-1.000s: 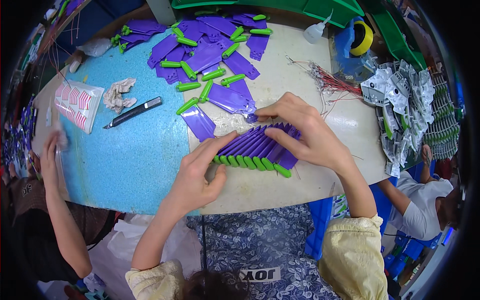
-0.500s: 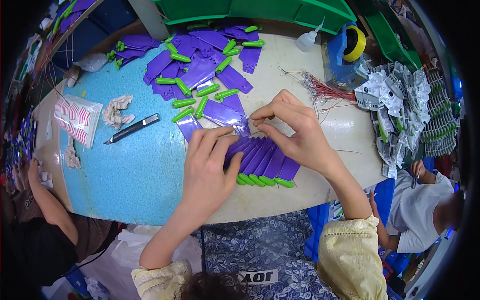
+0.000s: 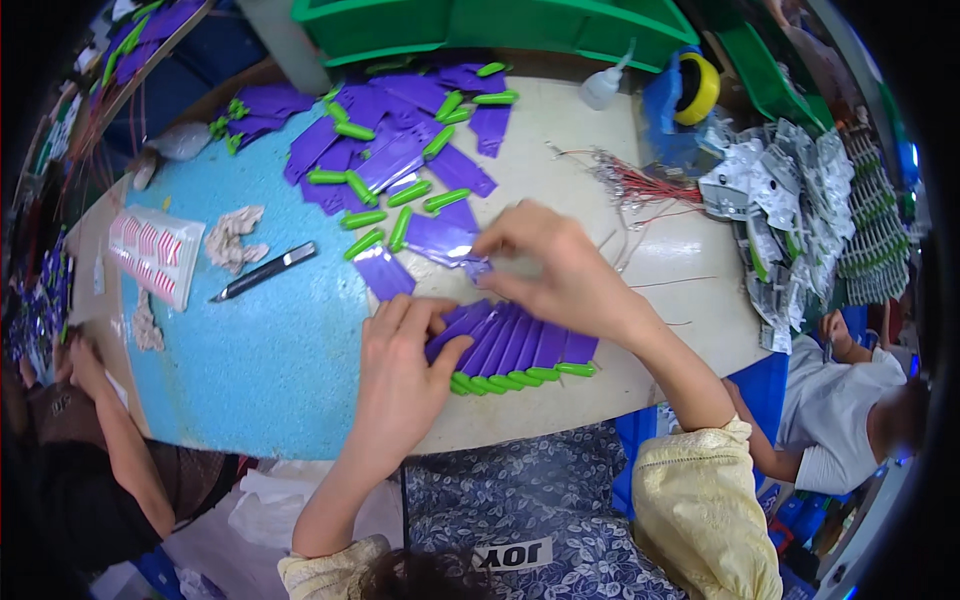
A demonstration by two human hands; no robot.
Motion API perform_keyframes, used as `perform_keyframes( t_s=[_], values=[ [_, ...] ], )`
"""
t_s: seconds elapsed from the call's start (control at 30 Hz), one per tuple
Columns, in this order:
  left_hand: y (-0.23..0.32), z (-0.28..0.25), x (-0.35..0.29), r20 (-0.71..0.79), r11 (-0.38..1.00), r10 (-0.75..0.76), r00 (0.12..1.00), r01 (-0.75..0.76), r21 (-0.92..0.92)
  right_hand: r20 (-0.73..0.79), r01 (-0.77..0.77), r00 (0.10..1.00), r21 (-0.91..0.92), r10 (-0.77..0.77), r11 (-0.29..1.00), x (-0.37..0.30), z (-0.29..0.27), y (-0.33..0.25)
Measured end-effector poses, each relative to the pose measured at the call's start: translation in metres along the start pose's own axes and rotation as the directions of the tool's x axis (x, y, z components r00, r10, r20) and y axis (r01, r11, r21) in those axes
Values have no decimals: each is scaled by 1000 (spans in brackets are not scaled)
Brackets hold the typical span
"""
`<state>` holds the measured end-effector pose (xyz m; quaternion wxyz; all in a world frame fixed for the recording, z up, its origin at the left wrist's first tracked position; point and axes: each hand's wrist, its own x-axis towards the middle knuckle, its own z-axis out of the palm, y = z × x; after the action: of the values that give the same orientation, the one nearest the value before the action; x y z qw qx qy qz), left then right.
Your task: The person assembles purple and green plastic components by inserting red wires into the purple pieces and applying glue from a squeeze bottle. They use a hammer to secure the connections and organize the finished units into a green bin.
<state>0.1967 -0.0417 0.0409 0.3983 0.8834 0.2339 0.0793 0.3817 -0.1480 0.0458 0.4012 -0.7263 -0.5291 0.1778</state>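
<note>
A fanned row of flat purple pieces with green ends (image 3: 510,340) lies overlapped on the table in front of me. My left hand (image 3: 400,370) curls at the row's left end, thumb and fingers closed about the outermost purple piece. Above the row hovers my right hand (image 3: 545,262), somewhat blurred. Its thumb and fingertips come together beside a purple piece (image 3: 440,235) at the loose pile's lower edge; whatever is between them is hidden or too small to make out. Farther off, more purple pieces with green ends (image 3: 395,150) lie heaped.
On the blue mat (image 3: 250,370) rest a black cutter knife (image 3: 265,272), crumpled tissue (image 3: 235,240) and a red-striped packet (image 3: 157,255). Red wires (image 3: 650,188), grey-white casings (image 3: 775,190), a yellow tape roll (image 3: 698,88) and a small bottle (image 3: 602,88) stand right. Green bins (image 3: 500,25) line the back. People sit at both sides.
My right hand has shifted slightly left and down. My left hand has moved a little down and left, and the fanned row now sits more evenly, with more green ends showing.
</note>
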Motion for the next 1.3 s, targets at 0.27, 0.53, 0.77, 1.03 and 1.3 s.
perform_keyframes(
  t_s=[0.27,0.53,0.77,1.03,1.3],
  values=[
    [7,-46,16,-40,555,-302,952,142,-819,-792,-268,595,-36,136,963,47,-51,129],
    [19,-64,3,42,338,-330,943,159,-927,-572,-170,767,256,291,951,55,-61,134],
    [19,-54,-3,-107,412,-280,954,19,-911,-142,-224,913,608,382,762,-38,-33,-57],
    [22,-15,3,-260,307,-215,941,-188,-933,-430,46,898,304,94,952,-82,-23,-67],
    [21,-7,-8,-244,355,-182,953,-167,-920,-424,195,883,-54,-200,979,-76,-26,-68]
  ],
)
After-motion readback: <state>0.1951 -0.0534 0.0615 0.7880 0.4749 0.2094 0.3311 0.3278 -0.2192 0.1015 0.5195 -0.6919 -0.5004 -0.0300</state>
